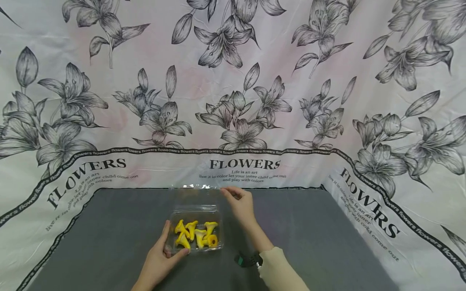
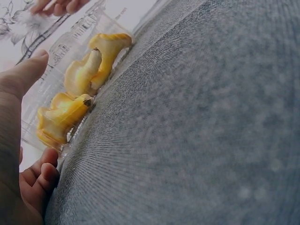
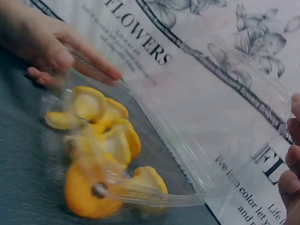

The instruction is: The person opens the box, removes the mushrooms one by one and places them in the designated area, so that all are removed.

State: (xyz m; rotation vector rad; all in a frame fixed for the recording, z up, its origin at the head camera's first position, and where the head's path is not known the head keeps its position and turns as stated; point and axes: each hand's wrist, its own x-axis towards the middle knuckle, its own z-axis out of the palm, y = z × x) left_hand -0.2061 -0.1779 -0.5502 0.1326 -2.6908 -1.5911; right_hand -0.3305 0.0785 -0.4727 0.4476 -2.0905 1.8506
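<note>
A clear plastic clamshell box (image 1: 196, 211) stands on the table with its hinged lid (image 1: 196, 197) raised at the back. Inside lie several yellow trumpet-shaped mushrooms (image 1: 191, 229), which look like chanterelles. My left hand (image 1: 159, 258) grips the box's near left corner, thumb at the front rim and fingers along the left side. Up at the lid's right corner, my right hand (image 1: 242, 207) pinches the edge between thumb and fingers. In the right wrist view the fingertips (image 3: 289, 157) show only at the right border, beside the transparent lid (image 3: 234, 154).
A dark grey cloth (image 1: 309, 242) covers the table. White fabric printed with lilies and lettering (image 1: 240, 163) hangs around the back and both sides. A dark watch-like band (image 1: 246, 260) is by the right wrist, below a cream sleeve (image 1: 280, 270).
</note>
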